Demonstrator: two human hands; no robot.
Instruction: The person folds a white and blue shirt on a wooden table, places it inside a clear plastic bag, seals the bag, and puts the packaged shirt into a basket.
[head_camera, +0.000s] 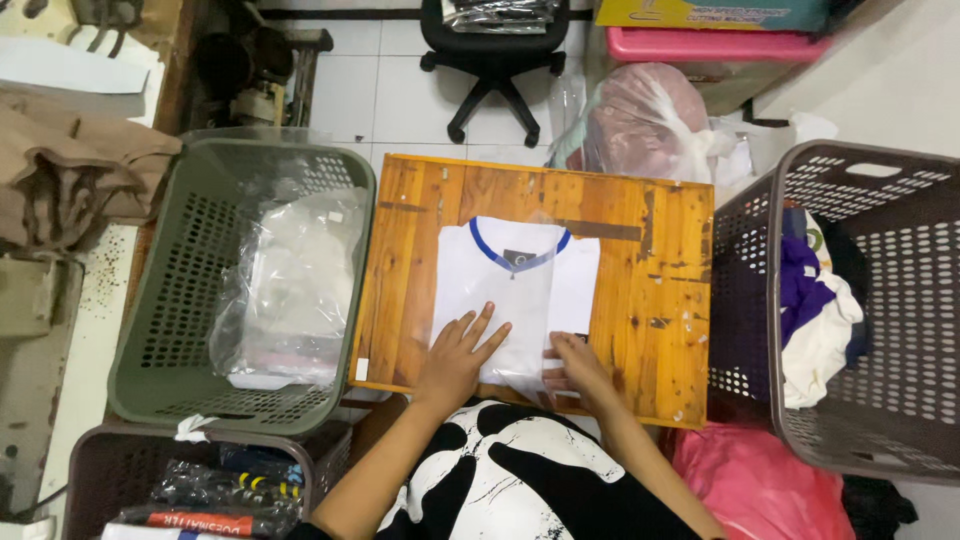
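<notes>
A folded white shirt (515, 290) with a blue collar band lies flat in a clear plastic sleeve at the middle of the wooden table (650, 330), collar toward twelve o'clock. A small dark label sits just inside the neck opening. The left hand (460, 352) rests palm down on the shirt's lower left part, fingers (487, 330) spread and pointing toward one o'clock. The right hand (572, 362) presses the shirt's bottom edge at about five o'clock of the garment, fingers bent and close together on the plastic.

The table top is made of glued orange-brown planks, scuffed and marked with darker patches, and a small white tag hangs at its lower left corner.

At nine o'clock of the table stands a grey-green plastic basket (150, 300) with perforated walls, holding flat, glossy clear bags (285, 290) of white cloth. At three o'clock is a taupe perforated basket (900, 300) with loose purple, white and dark garments. At seven o'clock a brown basket (110, 460) holds dark packets with yellow and red strips. A knotted translucent bag (645, 120) of pinkish cloth sits at one o'clock, a pink tub (710, 45) behind it, and a black swivel chair (492, 60) at twelve. A pink bundle (760, 480) lies at five o'clock.
</notes>
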